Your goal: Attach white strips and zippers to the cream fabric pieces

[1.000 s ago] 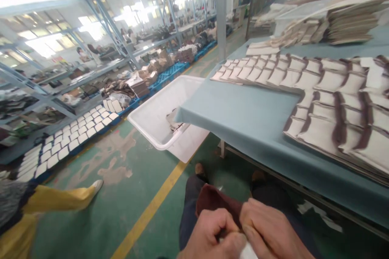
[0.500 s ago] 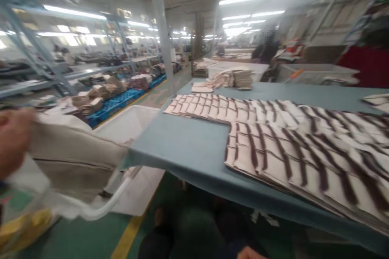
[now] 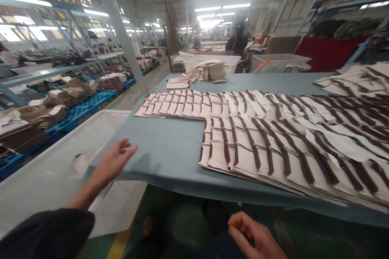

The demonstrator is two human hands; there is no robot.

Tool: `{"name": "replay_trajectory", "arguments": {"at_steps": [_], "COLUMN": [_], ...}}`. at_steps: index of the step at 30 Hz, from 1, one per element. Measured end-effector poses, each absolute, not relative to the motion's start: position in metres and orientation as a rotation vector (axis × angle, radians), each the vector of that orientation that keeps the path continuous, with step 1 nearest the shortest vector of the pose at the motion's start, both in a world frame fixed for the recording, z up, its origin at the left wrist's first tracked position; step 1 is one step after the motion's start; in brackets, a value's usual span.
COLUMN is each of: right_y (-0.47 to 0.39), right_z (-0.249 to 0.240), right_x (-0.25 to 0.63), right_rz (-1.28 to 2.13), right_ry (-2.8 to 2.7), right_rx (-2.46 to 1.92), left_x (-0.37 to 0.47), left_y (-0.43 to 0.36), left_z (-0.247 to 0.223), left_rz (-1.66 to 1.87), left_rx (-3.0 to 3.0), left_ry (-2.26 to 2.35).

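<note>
My left hand (image 3: 117, 158) reaches over the left end of the blue-green covered table (image 3: 165, 141), empty, its fingers loosely bent and apart. Beneath and beside that arm stands a white plastic bin (image 3: 39, 186), with a pale piece of cloth (image 3: 86, 162) partly visible inside. Low in front of my body, below the table edge, my right hand (image 3: 253, 232) has its fingers loosely curled, thumb apart, and nothing shows in it. Overlapping rows of cream fabric pieces (image 3: 246, 145) with dark brown edges cover the right part of the table.
Folded cloth stacks (image 3: 216, 72) sit at the table's far side, and a fabric heap (image 3: 361, 79) lies at the right. Behind are white bins (image 3: 278, 62) and a person (image 3: 238, 42). A metal post (image 3: 120, 28) and blue pallets (image 3: 88, 107) stand left.
My left hand has let go of the beige cloth it held over the bin and moved right, to the table. My right hand has risen further into view. The view has turned right.
</note>
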State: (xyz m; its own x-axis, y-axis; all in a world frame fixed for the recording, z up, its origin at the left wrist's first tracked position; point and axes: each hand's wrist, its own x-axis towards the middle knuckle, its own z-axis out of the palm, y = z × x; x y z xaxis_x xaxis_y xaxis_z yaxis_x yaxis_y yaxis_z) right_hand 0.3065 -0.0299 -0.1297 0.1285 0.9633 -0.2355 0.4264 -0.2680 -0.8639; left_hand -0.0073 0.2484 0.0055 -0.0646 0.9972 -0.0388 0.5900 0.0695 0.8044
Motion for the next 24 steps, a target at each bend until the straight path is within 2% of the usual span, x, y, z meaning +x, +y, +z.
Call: {"name": "replay_trajectory", "arguments": {"at_steps": [4,7,11,15,20,24], "right_y": [-0.004,0.014,0.036,0.048,0.056,0.066], "right_z": [-0.116,-0.119,-0.122,-0.117,-0.111,-0.117], "right_x": [0.320,0.330,0.341,0.347,0.354,0.351], "right_rz": [1.174,1.280,1.310,1.350,1.385,1.251], "right_ry": [-0.985,-0.691,-0.440,-0.316,-0.249,-0.349], "right_rx": [-1.617,-1.447,-1.284,-1.176,-1.038,-1.133], "left_x": [0.107,0.162,0.192,0.194,0.158,0.113], "left_y": [0.209,0.202,0.212,0.209,0.189,0.169], "left_z": [-0.072,-0.096,-0.095,-0.084,-0.067,-0.061], "left_rz": [0.625,0.528,0.482,0.617,0.713,0.753], "left_rx": [1.449,1.384,1.288,1.216,1.181,1.136], "left_ry": [1.392,1.273,1.221,1.144,1.132,1.228]}}
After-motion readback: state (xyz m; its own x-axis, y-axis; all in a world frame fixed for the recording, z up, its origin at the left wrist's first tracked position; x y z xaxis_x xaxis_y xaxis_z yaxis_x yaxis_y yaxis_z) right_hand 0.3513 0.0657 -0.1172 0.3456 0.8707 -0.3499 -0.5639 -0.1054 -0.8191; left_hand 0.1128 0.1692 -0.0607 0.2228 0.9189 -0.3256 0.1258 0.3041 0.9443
